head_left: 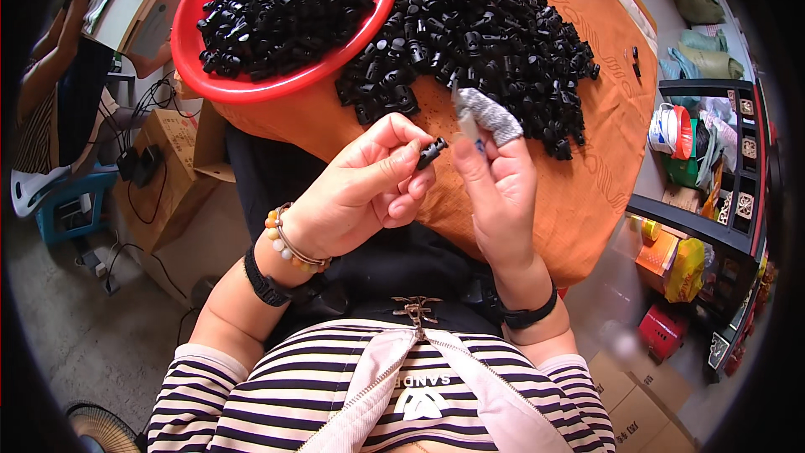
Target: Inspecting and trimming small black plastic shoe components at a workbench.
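Note:
Between the thumb and fingers of my left hand (360,176) is a small black cylindrical plastic part (431,153), its end pointing up and right. Just to the right, my right hand (501,193) is closed on a slim pale tool with a thin blade-like tip (455,92); most of it is hidden by the fingers. A grey knitted cover (490,115) wraps one finger of that hand. Beyond both hands lies a big heap of similar black parts (503,50). At its left a red basin (289,88) is piled with more of them.
An orange cloth (579,210) covers the table. On its right side lie a few stray small pieces (636,63). A dark shelf (700,226) with bags and containers stands at right. Left are a cardboard box (172,172), a blue stool (80,205), cables and another person's arm (63,33).

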`<action>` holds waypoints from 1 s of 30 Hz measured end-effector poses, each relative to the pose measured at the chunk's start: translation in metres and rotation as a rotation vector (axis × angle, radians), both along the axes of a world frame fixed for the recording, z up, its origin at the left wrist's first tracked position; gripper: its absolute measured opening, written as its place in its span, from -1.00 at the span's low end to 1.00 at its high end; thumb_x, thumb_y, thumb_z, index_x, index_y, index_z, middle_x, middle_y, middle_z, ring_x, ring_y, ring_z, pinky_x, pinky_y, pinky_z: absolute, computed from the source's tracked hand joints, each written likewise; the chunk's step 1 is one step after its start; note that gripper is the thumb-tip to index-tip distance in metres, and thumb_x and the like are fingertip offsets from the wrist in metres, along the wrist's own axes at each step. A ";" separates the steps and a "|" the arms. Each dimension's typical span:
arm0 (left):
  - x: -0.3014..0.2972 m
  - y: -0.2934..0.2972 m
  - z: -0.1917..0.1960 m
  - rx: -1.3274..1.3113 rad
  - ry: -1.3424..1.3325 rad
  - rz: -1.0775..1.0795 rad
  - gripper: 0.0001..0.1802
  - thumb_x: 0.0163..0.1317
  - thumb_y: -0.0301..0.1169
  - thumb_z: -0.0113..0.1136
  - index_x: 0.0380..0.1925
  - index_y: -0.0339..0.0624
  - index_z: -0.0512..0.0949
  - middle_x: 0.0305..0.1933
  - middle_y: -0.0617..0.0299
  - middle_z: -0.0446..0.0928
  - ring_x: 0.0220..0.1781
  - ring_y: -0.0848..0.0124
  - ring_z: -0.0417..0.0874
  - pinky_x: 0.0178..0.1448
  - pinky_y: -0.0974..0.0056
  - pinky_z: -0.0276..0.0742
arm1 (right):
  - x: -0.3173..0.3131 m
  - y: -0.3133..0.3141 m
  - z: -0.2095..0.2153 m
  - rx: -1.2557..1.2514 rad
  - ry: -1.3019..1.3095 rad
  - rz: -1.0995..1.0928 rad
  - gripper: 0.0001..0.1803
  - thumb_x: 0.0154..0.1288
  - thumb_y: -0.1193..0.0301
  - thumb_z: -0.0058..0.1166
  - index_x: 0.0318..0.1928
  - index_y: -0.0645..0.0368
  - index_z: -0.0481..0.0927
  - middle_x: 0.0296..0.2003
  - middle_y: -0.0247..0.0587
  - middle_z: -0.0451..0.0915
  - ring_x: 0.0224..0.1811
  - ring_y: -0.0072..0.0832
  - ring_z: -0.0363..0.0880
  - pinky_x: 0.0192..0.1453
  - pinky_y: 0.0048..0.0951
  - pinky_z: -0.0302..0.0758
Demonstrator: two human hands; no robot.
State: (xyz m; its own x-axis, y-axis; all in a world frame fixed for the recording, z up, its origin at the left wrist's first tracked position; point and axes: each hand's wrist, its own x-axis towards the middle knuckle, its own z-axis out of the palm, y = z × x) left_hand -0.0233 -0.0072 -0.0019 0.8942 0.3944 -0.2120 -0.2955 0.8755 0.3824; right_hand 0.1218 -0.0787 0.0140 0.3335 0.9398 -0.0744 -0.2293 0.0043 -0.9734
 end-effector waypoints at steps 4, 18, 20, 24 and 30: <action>-0.002 0.001 0.001 -0.024 -0.015 0.063 -0.81 0.33 -0.32 -0.06 -0.10 -0.06 0.32 -0.40 0.29 0.37 -0.58 0.64 0.27 -0.52 0.54 0.17 | 0.002 -0.009 0.006 0.001 -0.075 -0.005 -0.55 0.28 0.48 0.00 0.15 0.31 0.27 0.05 -0.20 0.40 0.04 -0.62 0.37 0.09 -0.63 0.30; -0.001 -0.001 0.003 -0.036 -0.002 0.105 -0.82 0.33 -0.29 -0.06 -0.11 -0.02 0.33 -0.46 0.36 0.39 -0.51 0.65 0.34 -0.47 0.52 0.24 | -0.008 -0.016 0.008 -0.018 -0.045 0.122 -0.60 0.24 0.54 0.03 0.09 0.32 0.31 -0.20 -0.20 0.54 -0.21 -0.72 0.47 -0.16 -0.73 0.41; -0.001 -0.001 0.003 -0.033 0.000 0.105 -0.82 0.33 -0.29 -0.06 -0.11 -0.02 0.33 -0.46 0.36 0.40 -0.52 0.65 0.34 -0.46 0.52 0.25 | -0.007 -0.017 0.008 -0.011 -0.118 0.125 -0.61 0.24 0.53 0.04 0.07 0.32 0.34 -0.22 -0.22 0.55 -0.22 -0.73 0.47 -0.18 -0.73 0.41; -0.001 -0.001 0.002 -0.035 -0.031 0.097 -0.83 0.34 -0.31 -0.07 -0.11 -0.02 0.33 -0.46 0.33 0.41 -0.52 0.63 0.34 -0.46 0.52 0.24 | -0.008 -0.017 0.008 0.021 -0.108 0.095 -0.62 0.24 0.53 0.05 0.06 0.31 0.35 -0.23 -0.25 0.56 -0.23 -0.74 0.46 -0.18 -0.74 0.40; -0.002 0.000 0.002 -0.042 -0.040 0.102 -0.85 0.34 -0.35 -0.07 -0.11 -0.02 0.33 -0.45 0.30 0.42 -0.52 0.62 0.33 -0.46 0.52 0.23 | -0.006 -0.016 0.005 0.072 -0.192 0.115 -0.63 0.24 0.52 0.05 0.06 0.30 0.39 -0.23 -0.26 0.56 -0.23 -0.72 0.48 -0.17 -0.71 0.42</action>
State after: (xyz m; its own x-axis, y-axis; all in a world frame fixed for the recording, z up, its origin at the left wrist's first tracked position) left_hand -0.0257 -0.0075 0.0001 0.8578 0.4753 -0.1955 -0.3980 0.8551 0.3323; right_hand 0.1154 -0.0946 0.0186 0.2251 0.9731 0.0490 -0.0425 0.0600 -0.9973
